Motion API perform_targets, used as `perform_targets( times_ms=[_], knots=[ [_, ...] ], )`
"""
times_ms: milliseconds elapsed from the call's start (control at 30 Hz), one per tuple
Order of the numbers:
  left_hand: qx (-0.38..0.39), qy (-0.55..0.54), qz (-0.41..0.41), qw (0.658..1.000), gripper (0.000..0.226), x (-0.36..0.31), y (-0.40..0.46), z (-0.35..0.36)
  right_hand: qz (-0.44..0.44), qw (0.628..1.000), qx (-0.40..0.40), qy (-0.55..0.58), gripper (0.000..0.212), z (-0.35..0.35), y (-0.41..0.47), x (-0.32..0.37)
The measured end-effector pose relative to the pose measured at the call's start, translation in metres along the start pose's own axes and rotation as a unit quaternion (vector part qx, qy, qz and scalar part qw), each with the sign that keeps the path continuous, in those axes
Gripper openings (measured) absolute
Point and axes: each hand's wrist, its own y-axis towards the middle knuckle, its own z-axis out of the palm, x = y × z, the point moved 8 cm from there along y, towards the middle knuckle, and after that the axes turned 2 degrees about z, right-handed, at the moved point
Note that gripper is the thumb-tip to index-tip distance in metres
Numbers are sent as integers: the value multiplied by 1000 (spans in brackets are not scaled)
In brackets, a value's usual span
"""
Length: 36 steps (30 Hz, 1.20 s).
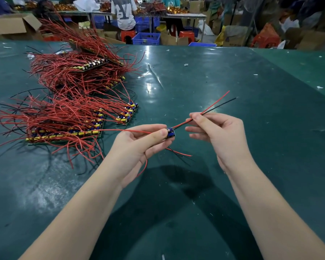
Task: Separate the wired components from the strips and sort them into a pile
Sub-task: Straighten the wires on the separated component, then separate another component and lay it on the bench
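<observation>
My left hand point(139, 145) grips a small wired component point(170, 132), a tiny board with a blue capacitor, above the green table point(233, 76). More red and black wires hang out below that hand. My right hand point(216, 132) pinches the component's red and black wires point(219, 104) between thumb and forefinger; the wire ends point up and to the right. Strips of boards with long red wires point(68, 117) lie in a heap at the left, and a second, taller heap of strips point(83, 68) sits behind it.
Small white scraps point(186, 65) dot the green table. Beyond its far edge stand cardboard boxes point(13, 25), a blue crate point(146, 38), red stools point(127, 35) and other workbenches with people at them.
</observation>
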Motion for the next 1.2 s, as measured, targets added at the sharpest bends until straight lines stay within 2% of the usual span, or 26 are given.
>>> perform_targets(
  times_ms=[167, 367, 533, 833, 1033, 1100, 1200],
  knots=[
    [-12, 5, -11, 1000, 10, 1, 1, -5, 70, 987, 37, 142, 14, -1, 6, -3],
    [-3, -2, -32, 999, 10, 5, 1, -4, 91, 954, 76, 275, 13, -9, 14, 1],
    [-6, -6, -49, 999, 11, 8, 2, -6, 69, 968, 73, 228, 13, -18, 18, 2],
    [-8, 17, -51, 999, 12, 12, 5, -9, 46, 990, -25, 129, 15, -37, 21, -5],
    [-18, 41, -44, 998, 15, 15, 6, -13, -20, 996, -83, 36, 13, -46, 19, -3],
    [-20, 46, -41, 998, 18, 16, 7, -15, -15, 996, -86, 34, 11, -47, 19, -6],
    [-35, 40, -41, 998, 24, 14, 8, -20, 39, 992, -58, 101, 13, -43, 22, -11]
  ],
)
